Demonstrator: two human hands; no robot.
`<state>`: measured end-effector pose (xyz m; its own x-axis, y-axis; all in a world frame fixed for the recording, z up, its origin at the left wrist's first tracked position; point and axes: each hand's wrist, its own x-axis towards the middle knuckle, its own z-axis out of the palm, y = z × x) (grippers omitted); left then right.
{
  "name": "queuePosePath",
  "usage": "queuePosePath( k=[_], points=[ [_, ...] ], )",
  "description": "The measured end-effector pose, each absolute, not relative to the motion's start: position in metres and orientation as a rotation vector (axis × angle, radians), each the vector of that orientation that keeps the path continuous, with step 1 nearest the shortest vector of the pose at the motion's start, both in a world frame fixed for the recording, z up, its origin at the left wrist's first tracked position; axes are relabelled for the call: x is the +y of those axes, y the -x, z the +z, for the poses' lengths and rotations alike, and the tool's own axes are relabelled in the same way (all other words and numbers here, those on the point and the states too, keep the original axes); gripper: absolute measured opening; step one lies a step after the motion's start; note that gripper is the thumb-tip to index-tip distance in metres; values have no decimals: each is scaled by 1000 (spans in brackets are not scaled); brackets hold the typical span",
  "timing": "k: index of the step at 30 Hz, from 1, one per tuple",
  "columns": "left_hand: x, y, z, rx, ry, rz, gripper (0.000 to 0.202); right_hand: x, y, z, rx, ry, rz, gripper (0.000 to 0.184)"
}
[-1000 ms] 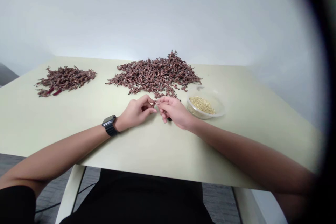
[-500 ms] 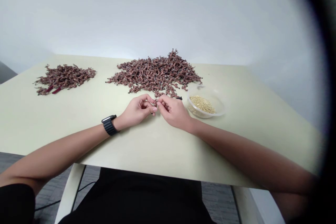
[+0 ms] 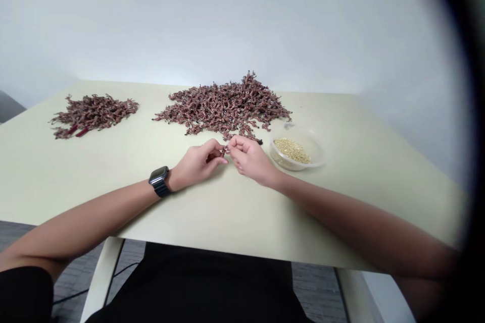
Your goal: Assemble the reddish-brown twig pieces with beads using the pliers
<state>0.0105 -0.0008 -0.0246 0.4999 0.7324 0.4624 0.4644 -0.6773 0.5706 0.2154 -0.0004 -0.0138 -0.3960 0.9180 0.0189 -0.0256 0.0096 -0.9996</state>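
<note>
Just in front of the large pile, my left hand [image 3: 200, 162] and my right hand [image 3: 252, 160] meet fingertip to fingertip. Between them is a small brown knobbly piece [image 3: 223, 152], mostly hidden by the fingers. My left hand pinches it with thumb and forefinger. The right fingers are also closed at its end; what exactly they grip is too small to tell. The large heap of similar brown pieces [image 3: 227, 106] lies right behind my hands. To the right of my right hand stands a clear round plastic bowl [image 3: 318, 157] holding many tiny gold-coloured bits [image 3: 292, 150].
A smaller heap of brown pieces [image 3: 96, 111] lies at the left, with dark red strips [image 3: 81, 132] at its front edge. A small black item [image 3: 259, 142] is near my right knuckles. The pale table [image 3: 227, 222] meets a white wall [image 3: 227, 20] at the back.
My left hand has rolled slightly, so the watch face shows more. The right hand has turned a little, its fingers curled tighter by the piece. The heaps and bowl have not moved.
</note>
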Motion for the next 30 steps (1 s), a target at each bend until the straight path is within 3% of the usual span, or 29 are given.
queuePosePath(
  k=[5, 8, 10, 14, 17, 24, 30],
  points=[
    [4, -5, -29, 875, -2756, 978, 14, 4, -220, -1, -1152, 920, 2039, 18],
    [4, -7, -27, 894, -2669, 973, 13, 8, -223, 1, -1180, 932, 2132, 22],
    [2, -10, -24, 948, -2411, 967, 18, 8, -223, -3, -1377, 976, 1888, 18],
    [2, -16, -23, 908, -1848, 921, 28, 7, -226, -17, -1990, 953, 912, 17],
    [3, -17, -23, 848, -1615, 853, 35, 10, -231, -25, -2284, 853, 452, 19],
    [3, -16, -22, 812, -1501, 807, 40, 18, -239, -34, -2493, 773, 106, 20],
    [2, -17, -22, 797, -1513, 831, 37, 18, -238, -34, -2473, 747, 212, 19]
  ],
)
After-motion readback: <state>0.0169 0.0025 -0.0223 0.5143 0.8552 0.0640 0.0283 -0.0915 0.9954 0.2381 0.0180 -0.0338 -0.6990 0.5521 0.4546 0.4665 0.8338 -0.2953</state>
